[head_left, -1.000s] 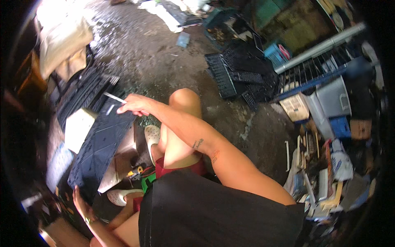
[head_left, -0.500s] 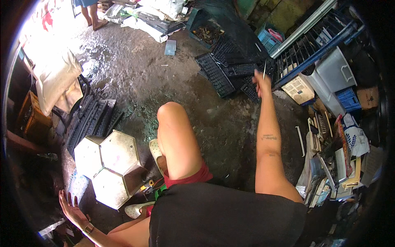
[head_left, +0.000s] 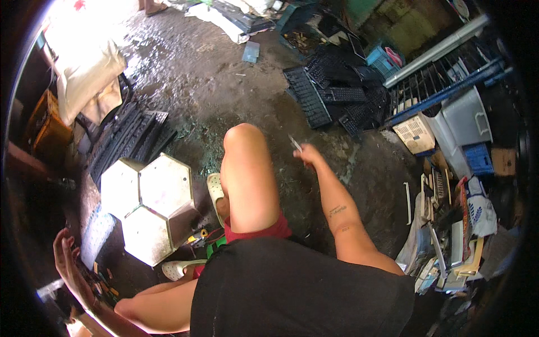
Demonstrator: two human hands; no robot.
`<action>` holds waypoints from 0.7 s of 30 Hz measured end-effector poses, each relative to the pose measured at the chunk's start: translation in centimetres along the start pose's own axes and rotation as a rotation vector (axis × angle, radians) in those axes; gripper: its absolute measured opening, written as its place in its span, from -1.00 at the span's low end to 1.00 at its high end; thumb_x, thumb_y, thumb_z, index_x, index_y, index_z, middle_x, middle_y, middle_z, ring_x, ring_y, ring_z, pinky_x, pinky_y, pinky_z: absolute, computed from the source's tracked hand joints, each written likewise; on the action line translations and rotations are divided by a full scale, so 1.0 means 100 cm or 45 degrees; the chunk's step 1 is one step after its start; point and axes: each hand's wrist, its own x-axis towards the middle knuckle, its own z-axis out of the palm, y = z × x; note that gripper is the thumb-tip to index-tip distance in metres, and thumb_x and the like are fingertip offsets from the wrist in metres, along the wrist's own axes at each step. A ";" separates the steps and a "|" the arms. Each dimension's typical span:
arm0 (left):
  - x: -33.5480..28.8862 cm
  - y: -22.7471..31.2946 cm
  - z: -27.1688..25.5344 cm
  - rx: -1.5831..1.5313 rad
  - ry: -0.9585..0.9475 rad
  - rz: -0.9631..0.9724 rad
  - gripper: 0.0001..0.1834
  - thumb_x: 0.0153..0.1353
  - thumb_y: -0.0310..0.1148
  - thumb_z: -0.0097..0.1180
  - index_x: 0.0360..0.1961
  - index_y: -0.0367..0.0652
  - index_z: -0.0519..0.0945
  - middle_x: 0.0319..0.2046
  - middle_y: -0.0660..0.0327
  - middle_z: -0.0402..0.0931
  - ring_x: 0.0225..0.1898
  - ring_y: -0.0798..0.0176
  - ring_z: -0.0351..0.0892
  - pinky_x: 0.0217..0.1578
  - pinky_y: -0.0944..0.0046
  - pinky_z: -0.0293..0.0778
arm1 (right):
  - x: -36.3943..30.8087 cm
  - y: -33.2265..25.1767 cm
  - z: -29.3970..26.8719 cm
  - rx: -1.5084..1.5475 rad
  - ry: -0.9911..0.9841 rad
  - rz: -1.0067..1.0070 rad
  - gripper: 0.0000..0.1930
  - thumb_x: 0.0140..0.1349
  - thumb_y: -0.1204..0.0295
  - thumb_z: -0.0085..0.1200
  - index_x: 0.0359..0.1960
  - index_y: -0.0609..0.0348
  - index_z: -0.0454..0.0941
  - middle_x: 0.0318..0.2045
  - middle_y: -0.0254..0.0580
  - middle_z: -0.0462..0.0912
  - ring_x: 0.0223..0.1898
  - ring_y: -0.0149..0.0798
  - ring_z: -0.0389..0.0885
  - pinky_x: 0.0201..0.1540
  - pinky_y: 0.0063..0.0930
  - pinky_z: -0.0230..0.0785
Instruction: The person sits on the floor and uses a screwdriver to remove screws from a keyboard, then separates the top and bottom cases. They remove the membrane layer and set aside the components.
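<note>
My right hand [head_left: 308, 155] is closed round a thin, pointed, silvery tool [head_left: 295, 142] and hangs over the floor beyond my right knee. Whether it is a knife or a screwdriver is too small to tell. Beyond it lies a heap of black computer keyboards [head_left: 311, 101]. My left hand [head_left: 67, 258] is raised at the lower left with its fingers apart and slightly curled, holding nothing. Nearest to it is a pale bluish flat piece [head_left: 100, 233]. A cream stool-like form of three joined hexagons [head_left: 165, 185] stands left of my legs.
More black keyboard-like parts [head_left: 126, 135] are stacked at the left. A blue rack [head_left: 449, 87], a grey bin [head_left: 469, 115] and a beige casing [head_left: 414, 135] line the right side. Plastic scraps [head_left: 443, 241] pile up below them. The floor [head_left: 208, 73] is wet and dark.
My right hand has drawn back from the keyboards toward me with the tool. The dark smear across the heap's far side is gone. My left hand has shifted up and left.
</note>
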 end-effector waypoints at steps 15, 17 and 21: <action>-0.028 -0.072 0.006 0.162 -0.065 -0.208 -0.59 0.41 -0.20 0.23 0.16 -0.22 0.63 -0.03 0.08 0.72 -0.08 0.23 0.67 -0.05 0.20 0.56 | -0.147 -0.402 0.196 -0.210 -0.737 -0.977 -0.69 0.32 0.47 0.17 0.09 0.18 0.57 -0.32 -0.19 0.67 -0.51 -0.39 0.67 -0.45 -0.47 0.54; -0.032 -0.077 0.004 0.180 -0.048 -0.210 -0.59 0.40 -0.19 0.23 0.15 -0.21 0.63 -0.03 0.06 0.71 -0.06 0.20 0.68 -0.05 0.18 0.56 | -0.163 -0.400 0.249 -0.275 -0.796 -0.912 -0.70 0.27 0.44 0.21 0.01 0.26 0.59 -0.35 -0.15 0.71 -0.49 -0.35 0.69 -0.42 -0.45 0.54; -0.043 -0.085 0.004 0.204 -0.043 -0.175 -0.60 0.38 -0.19 0.24 0.09 -0.25 0.65 -0.10 0.00 0.71 -0.10 0.12 0.69 -0.08 0.16 0.56 | -0.186 -0.393 0.302 -0.214 -0.613 -1.021 -0.73 0.22 0.36 0.19 -0.10 0.25 0.62 -0.28 0.07 0.75 -0.23 -0.06 0.76 -0.15 -0.18 0.55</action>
